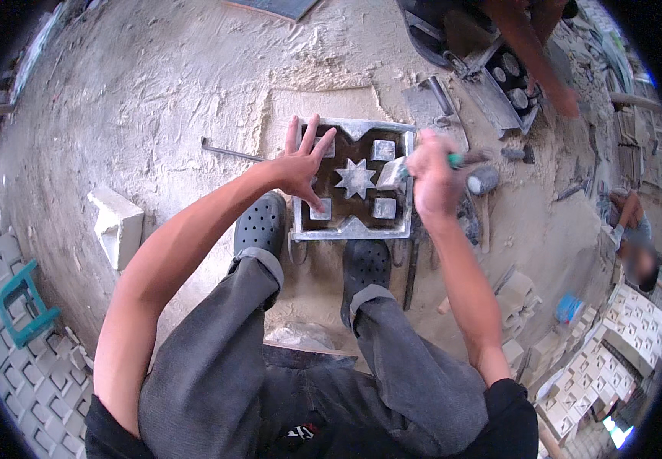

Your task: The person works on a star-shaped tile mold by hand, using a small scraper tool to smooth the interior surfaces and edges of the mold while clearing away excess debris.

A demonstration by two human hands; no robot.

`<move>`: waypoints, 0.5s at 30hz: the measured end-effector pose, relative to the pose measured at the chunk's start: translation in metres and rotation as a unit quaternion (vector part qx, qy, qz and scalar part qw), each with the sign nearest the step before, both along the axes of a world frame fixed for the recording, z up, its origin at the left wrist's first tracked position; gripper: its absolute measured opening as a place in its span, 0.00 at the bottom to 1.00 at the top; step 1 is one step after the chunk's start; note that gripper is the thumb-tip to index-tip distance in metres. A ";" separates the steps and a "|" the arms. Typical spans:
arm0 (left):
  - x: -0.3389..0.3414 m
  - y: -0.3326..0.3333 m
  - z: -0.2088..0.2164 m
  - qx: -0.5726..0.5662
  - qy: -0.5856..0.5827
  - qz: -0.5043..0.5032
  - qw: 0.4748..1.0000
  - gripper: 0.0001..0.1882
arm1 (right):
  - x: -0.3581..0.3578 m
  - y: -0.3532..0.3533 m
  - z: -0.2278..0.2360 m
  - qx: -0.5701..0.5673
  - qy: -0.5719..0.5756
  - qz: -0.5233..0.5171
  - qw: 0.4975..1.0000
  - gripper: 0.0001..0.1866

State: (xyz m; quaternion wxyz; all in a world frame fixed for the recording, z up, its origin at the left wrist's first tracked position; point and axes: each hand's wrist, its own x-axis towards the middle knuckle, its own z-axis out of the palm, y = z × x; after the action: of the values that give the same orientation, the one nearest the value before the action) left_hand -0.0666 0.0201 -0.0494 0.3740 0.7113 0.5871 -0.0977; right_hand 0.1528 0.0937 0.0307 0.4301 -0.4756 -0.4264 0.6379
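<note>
Four spaced blocks [383, 150]; left hand [298, 170] across frame edge [298, 219].

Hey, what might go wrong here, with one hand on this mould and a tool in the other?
Your left hand lies spread over the mould, so a slip of the tool in your right hand might catch its fingers. Your right shoe sits close to the mould's lower edge, so a knock could push the mould against it.

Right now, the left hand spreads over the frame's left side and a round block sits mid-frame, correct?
Not round: the head view shows a star-shaped block in the middle of the frame. The left hand does spread over its left side.
</note>
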 end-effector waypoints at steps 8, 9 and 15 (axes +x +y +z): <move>0.004 0.000 -0.006 0.046 0.009 0.006 0.999 0.80 | -0.001 0.029 0.015 0.048 0.112 -0.059 0.991 0.20; 0.004 0.001 -0.006 0.043 0.006 0.007 0.999 0.80 | -0.005 0.033 0.003 0.058 0.089 -0.055 0.993 0.20; 0.005 0.006 0.006 -0.011 -0.005 0.007 1.000 0.81 | -0.008 0.059 -0.005 0.133 0.076 0.113 0.982 0.23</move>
State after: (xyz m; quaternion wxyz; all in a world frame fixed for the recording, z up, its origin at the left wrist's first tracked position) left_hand -0.0612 0.0261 -0.0431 0.3848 0.7035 0.5894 -0.0980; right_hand 0.1451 0.1529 0.0261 0.4458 -0.3137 -0.5242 0.6542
